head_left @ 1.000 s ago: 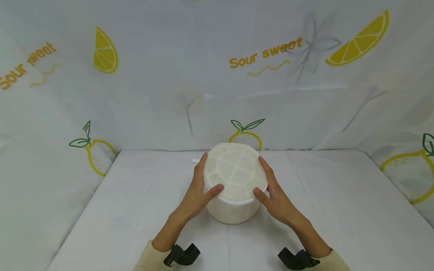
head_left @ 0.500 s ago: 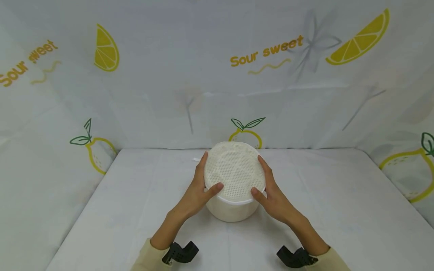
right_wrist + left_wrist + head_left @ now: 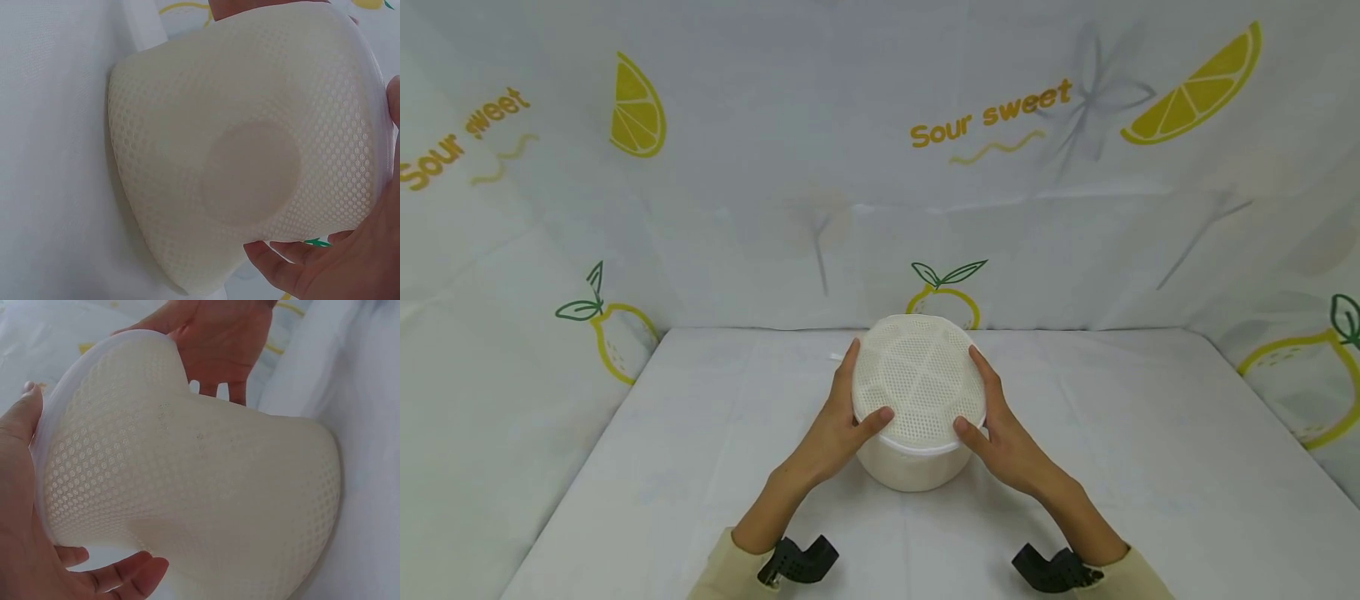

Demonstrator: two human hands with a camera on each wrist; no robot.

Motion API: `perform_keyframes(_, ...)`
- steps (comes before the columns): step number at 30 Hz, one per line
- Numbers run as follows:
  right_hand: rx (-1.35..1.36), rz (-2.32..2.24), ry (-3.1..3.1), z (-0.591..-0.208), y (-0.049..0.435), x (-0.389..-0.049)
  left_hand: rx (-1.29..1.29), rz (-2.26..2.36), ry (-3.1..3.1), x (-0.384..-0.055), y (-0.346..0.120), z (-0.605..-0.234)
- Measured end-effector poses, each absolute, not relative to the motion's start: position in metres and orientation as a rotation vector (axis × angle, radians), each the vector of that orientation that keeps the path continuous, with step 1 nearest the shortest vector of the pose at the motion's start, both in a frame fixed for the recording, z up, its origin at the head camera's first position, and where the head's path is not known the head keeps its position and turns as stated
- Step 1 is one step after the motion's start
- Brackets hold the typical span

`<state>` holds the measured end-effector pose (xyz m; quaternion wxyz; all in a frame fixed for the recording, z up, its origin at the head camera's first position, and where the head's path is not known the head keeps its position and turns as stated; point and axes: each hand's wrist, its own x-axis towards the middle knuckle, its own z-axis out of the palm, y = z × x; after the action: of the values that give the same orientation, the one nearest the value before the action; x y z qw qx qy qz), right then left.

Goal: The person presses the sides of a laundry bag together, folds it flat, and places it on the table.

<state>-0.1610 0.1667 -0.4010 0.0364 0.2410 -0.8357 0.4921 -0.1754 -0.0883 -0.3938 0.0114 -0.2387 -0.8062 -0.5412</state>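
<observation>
Fingers [image 3: 848,365] of our left hand [image 3: 829,437] and right hand [image 3: 1013,442] are wrapped round opposite sides of a cream mesh bag [image 3: 919,375], thumbs [image 3: 877,422] up top by the rim [image 3: 925,451]. It's sitting on the white counter [image 3: 662,475] right in front of us. The walls dip inward, so we reckon it's light, squishy, hard to break and, with that texture, not very slippery. We'd hold it by the stiffer-looking rim. Behind the counter hangs a pale sheet [image 3: 760,192] printed with lemon slices [image 3: 642,125].
</observation>
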Motion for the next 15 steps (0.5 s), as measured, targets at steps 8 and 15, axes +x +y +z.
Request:
perform_keyframes(8,0.759,1.513,-2.559,-0.4012,0.1665,-0.1614,-0.749,-1.714,-2.492,-0.1747,-0.0887,-0.3943)
perform_keyframes(15,0.750,1.509,-2.569,-0.4019,0.1664,-0.1613,-0.734,-1.705,-2.495,-0.1754,-0.0870,-0.3962)
